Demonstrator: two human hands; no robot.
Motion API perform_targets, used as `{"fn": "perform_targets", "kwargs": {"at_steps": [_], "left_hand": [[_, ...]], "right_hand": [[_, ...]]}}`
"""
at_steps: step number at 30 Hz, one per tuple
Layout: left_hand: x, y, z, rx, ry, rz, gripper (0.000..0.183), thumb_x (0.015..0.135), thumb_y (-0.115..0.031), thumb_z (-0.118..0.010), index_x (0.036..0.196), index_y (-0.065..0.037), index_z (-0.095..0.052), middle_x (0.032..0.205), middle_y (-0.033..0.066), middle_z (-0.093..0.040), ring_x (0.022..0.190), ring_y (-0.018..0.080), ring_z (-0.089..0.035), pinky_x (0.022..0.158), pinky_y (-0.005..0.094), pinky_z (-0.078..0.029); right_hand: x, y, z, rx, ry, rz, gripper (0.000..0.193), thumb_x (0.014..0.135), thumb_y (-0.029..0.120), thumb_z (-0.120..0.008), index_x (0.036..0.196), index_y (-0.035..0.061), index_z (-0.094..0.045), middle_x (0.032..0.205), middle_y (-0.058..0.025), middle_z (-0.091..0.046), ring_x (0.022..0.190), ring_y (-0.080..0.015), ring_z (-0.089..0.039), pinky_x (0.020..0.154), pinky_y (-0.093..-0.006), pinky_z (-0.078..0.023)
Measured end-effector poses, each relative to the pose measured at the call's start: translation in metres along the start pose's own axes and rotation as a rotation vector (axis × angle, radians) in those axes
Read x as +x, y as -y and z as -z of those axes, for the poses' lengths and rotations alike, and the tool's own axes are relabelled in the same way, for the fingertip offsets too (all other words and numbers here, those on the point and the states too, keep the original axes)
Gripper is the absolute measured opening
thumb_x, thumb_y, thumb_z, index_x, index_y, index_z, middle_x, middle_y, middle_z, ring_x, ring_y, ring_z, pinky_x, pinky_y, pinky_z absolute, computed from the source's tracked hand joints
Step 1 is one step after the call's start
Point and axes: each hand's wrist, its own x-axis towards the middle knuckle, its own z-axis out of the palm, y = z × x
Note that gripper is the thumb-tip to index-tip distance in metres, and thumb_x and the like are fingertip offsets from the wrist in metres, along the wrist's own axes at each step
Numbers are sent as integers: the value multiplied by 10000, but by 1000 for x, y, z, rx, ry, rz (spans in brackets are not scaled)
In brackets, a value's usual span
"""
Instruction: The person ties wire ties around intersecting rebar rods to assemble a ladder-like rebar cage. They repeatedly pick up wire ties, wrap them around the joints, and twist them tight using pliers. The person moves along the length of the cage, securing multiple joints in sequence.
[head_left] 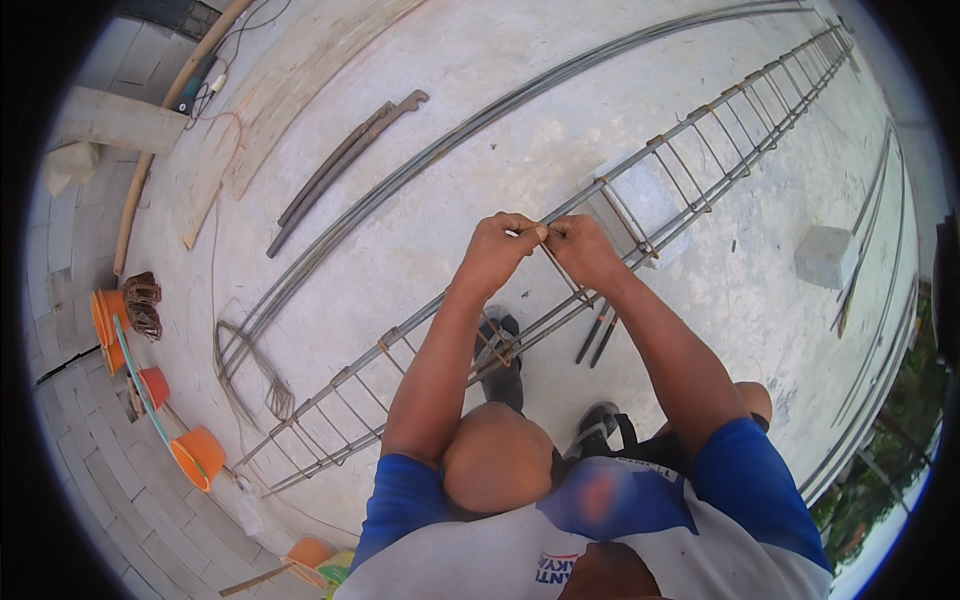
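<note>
Head view, work piece: long ladder-like cage of grey steel reinforcing bars with rusty stirrups (690,150); it lies on the pale concrete slab (500,150), running from lower left to upper right, one stretch propped on a grey concrete block (640,195), apparently so fingers can get beneath.
Left hand (497,252): closed, fingers pinched on a thin tie wire (528,234) at the cage's upper bar.
Right hand (582,248): closed likewise, touching the left at the same joint; both pinch close, probably to twist the wire tight.
Person: crouched over the cage, one shoe beneath it.
Loose stock: curved dark bars (345,165) lying apart.
Left edge: orange plastic buckets (198,455); second grey block (826,256) on the right.
</note>
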Motion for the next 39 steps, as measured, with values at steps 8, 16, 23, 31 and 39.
{"fn": "perform_targets", "kwargs": {"at_steps": [8, 16, 23, 31, 39], "left_hand": [[1, 14, -3, 344, -18, -184, 294, 846, -129, -669, 1085, -67, -508, 939, 144, -659, 844, 265, -653, 744, 394, -501], [12, 22, -21, 654, -169, -165, 239, 860, -136, -616, 1031, -52, -472, 915, 232, -661, 869, 422, -639, 748, 478, -503], [6, 18, -24, 796, -187, -92, 232, 854, -144, -620, 1014, -54, -478, 824, 220, -673, 794, 403, -665, 666, 498, -512], [13, 44, -2, 251, -100, -207, 503, 829, -171, -632, 1288, -50, -462, 922, 198, -702, 886, 309, -680, 707, 413, -518], [18, 21, 15, -304, 12, 251, 366, 852, -114, -612, 1173, 60, -579, 921, 121, -696, 778, 158, -643, 642, 303, -523]], "right_hand": [[4, 12, 16, -146, 106, 44, 311, 888, 237, -487, 864, 10, -697, 893, -230, -661, 859, -397, -624, 785, -451, -482], [4, 10, 7, -143, 66, 72, 308, 910, 222, -476, 904, 8, -698, 922, -239, -659, 903, -414, -611, 817, -472, -470], [2, 4, -5, -127, -105, 146, 309, 851, 259, -628, 782, -41, -651, 683, -239, -596, 635, -377, -584, 621, -438, -454], [-1, 10, -15, -303, -187, 137, 240, 797, 238, -648, 777, 0, -666, 680, -209, -628, 657, -383, -631, 623, -467, -497], [-3, 14, -23, -444, -254, 150, 191, 784, 213, -589, 758, 41, -667, 730, -166, -658, 689, -352, -656, 658, -440, -529]]}}
